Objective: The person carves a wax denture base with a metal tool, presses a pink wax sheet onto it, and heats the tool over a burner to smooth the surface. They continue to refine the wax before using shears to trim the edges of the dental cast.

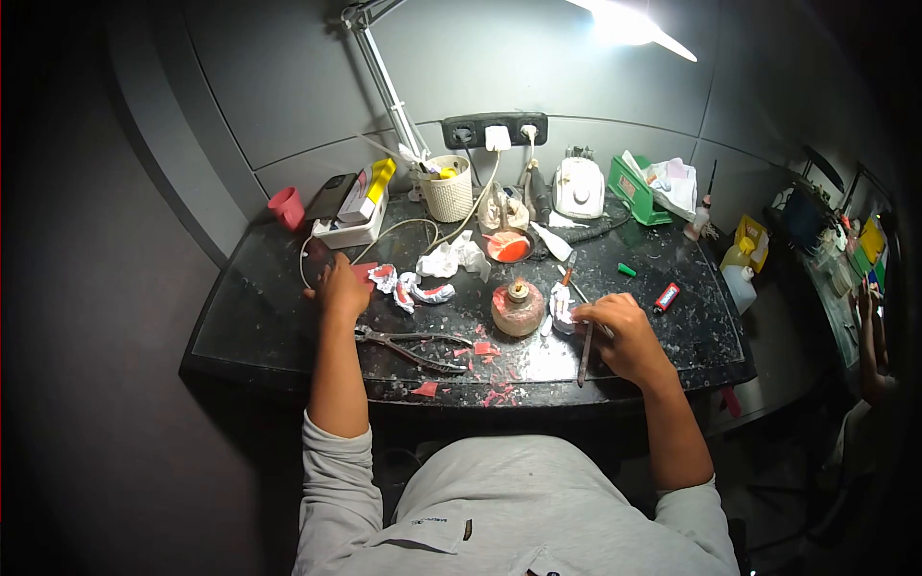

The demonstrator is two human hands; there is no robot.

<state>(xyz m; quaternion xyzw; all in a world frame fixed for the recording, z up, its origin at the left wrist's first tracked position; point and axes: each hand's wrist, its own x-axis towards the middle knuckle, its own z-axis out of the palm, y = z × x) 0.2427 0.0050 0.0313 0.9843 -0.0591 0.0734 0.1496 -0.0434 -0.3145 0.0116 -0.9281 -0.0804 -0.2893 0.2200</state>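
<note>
Here, in the head view, your right hand (624, 331) is clenched around a slim dark-handled instrument (585, 357), whose handle points down toward the front edge of the black speckled stone worktop (259, 317). Just beside its knuckles lies a small white plaster cast (560, 305), and next to that stands a round pinkish-brown burner with a metal cap (517, 307). Your left hand (341, 288) lies knuckles up at the left of the worktop, fingers bent over a flat pink wax piece (366, 273); whether it grips that piece, you cannot tell. Grey metal pliers (413, 348) lie just in front of that hand, with pink wax scraps (483, 349) scattered between them and the burner. A red lighter (667, 298) lies further right, near your right hand.
</note>
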